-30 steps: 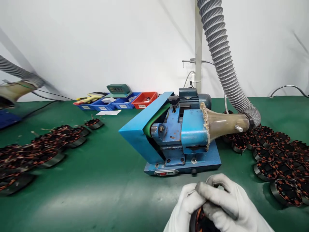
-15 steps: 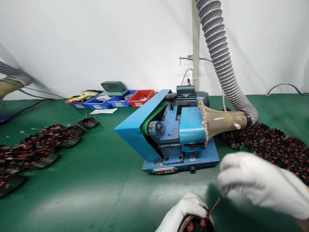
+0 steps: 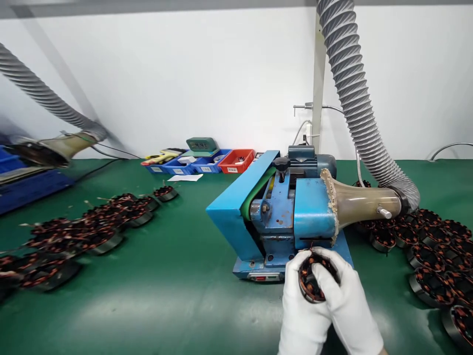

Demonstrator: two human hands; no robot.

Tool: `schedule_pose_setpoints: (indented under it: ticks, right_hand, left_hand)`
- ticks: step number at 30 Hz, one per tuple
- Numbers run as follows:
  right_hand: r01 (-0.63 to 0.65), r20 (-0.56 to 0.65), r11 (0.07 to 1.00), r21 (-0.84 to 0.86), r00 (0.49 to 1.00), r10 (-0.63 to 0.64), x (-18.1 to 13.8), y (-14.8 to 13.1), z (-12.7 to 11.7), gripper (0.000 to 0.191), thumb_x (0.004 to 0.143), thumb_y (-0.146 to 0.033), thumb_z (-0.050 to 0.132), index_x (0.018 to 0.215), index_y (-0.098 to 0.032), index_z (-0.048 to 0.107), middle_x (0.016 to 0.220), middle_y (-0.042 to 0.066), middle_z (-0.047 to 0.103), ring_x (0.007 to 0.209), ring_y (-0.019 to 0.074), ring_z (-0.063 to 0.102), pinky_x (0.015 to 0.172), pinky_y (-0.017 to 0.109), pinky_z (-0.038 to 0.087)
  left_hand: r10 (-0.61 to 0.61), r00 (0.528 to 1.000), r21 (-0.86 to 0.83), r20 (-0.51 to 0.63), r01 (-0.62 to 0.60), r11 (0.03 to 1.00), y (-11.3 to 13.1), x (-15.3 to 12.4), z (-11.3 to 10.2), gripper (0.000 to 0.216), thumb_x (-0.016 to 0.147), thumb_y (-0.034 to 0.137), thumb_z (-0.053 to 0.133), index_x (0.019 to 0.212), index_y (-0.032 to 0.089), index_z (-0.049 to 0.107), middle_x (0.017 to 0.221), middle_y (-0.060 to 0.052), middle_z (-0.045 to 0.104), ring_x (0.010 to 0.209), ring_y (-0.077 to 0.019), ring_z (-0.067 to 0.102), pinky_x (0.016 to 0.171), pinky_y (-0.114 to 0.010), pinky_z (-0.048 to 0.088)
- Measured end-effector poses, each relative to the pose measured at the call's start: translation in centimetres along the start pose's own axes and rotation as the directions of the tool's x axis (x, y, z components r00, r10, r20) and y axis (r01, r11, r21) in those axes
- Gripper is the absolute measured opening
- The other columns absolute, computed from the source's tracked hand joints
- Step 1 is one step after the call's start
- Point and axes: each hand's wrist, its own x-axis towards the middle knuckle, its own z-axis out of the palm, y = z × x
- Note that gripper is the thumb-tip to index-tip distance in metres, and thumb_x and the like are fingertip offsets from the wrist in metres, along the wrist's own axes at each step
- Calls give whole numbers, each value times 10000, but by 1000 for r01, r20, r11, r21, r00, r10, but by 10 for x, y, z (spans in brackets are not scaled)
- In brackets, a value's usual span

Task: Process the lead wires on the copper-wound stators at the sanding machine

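A motor stator [image 3: 309, 285], a ring with copper windings and a black inside, is held in front of the blue belt sander [image 3: 279, 209]. My left hand [image 3: 301, 308], in a white glove, grips its left side from below. From the right, my gloved right hand [image 3: 342, 291] clasps the same ring, with its thumb reaching over the opening. A short wire end sticks up at the ring's top edge. Just behind the hands is the sander's base, with a red and green switch [image 3: 264, 277] at its front. The sander's green belt [image 3: 254, 192] shows inside the guard.
More stators [image 3: 99, 239] lie in rows at the left, and another group [image 3: 432, 286] covers the right side. A grey duct hose [image 3: 364, 108] joins the nozzle [image 3: 364, 203] beside the sander. Blue bins [image 3: 209, 165] and a red bin [image 3: 236, 161] stand by the wall.
The stator has moved up and forward, close to the sander's base. My right hand has come left and closed on it beside my left hand. The view has shifted left.
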Motion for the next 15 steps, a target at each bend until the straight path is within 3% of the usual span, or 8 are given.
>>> schedule_pose_setpoints:
  ticks: [7,11,15]
  right_hand:
    - [-88,-78,993,-74,994,82,8,-16,3,264,828,-257,504,952,-178,722,983,105,748,897,271,690,812,409,549]
    - [-111,-68,992,-57,992,107,10,-20,4,266,827,-255,488,932,-167,716,975,114,745,887,273,691,805,411,549]
    - [-36,-57,996,-86,998,31,-2,-18,0,256,810,-227,498,924,-176,722,950,101,754,852,254,708,762,361,567]
  left_hand:
    - [-40,985,-17,170,44,999,27,21,-7,507,543,210,792,1008,218,588,1019,-88,692,925,-256,678,819,-377,551]
    - [-69,988,-43,135,76,996,38,24,-3,477,521,198,779,955,208,582,935,-71,702,847,-244,691,763,-368,564]
    - [-61,987,-13,151,64,998,33,11,-11,493,519,181,775,968,226,578,991,-66,669,895,-248,673,781,-369,554]
